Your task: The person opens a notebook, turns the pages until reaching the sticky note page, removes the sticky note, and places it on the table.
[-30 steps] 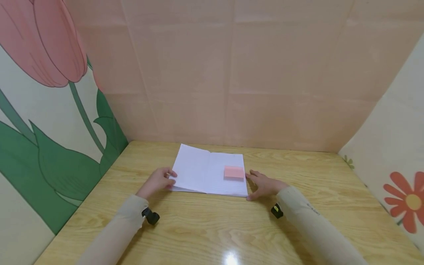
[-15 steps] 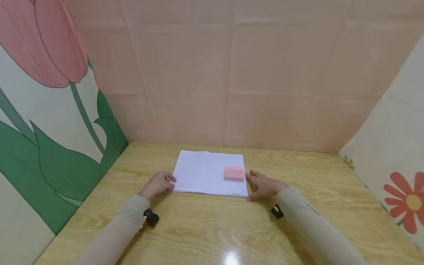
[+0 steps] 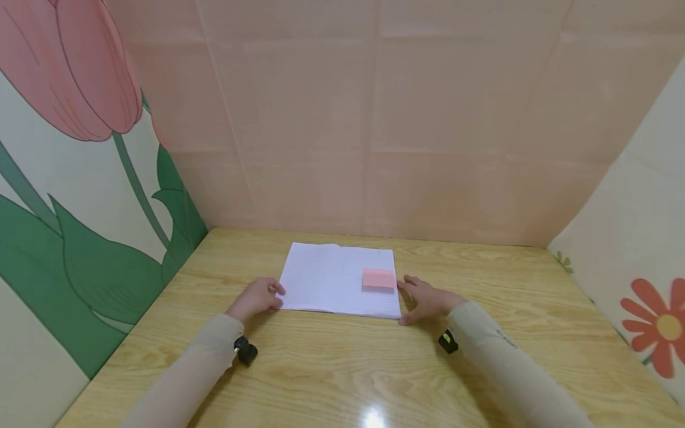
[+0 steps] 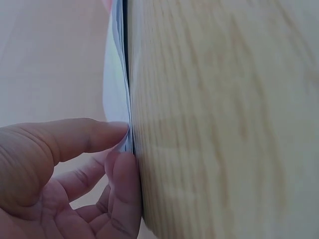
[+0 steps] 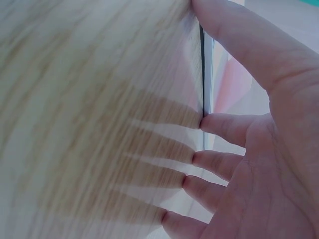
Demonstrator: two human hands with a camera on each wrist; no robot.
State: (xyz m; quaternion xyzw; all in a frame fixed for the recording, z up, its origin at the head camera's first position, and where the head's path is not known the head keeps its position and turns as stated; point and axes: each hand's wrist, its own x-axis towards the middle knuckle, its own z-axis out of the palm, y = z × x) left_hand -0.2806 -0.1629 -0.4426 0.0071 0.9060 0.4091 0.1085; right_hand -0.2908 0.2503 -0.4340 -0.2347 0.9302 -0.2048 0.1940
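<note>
An open notebook [image 3: 310,276] with lined white pages lies flat on the wooden table [image 3: 342,368]. A pink sticky note [image 3: 378,279] is on its right page, near the outer edge. My left hand [image 3: 258,297] pinches the left edge of the notebook near its front corner; the left wrist view shows the thumb on the page edges [image 4: 117,74] and curled fingers beside them. Along the right edge, my right hand [image 3: 428,299] rests with spread fingers [image 5: 219,164], their tips touching the table by the notebook's side. The thumb lies at the front right corner.
A pinkish plain backdrop [image 3: 374,119] rises behind the table. A tulip-printed panel [image 3: 80,249] stands on the left, and a panel with a red flower [image 3: 663,327] on the right.
The left page, raised a second ago, has come down flat, and its ruled lines now show. My left hand has shifted slightly. My right hand has stayed in place.
</note>
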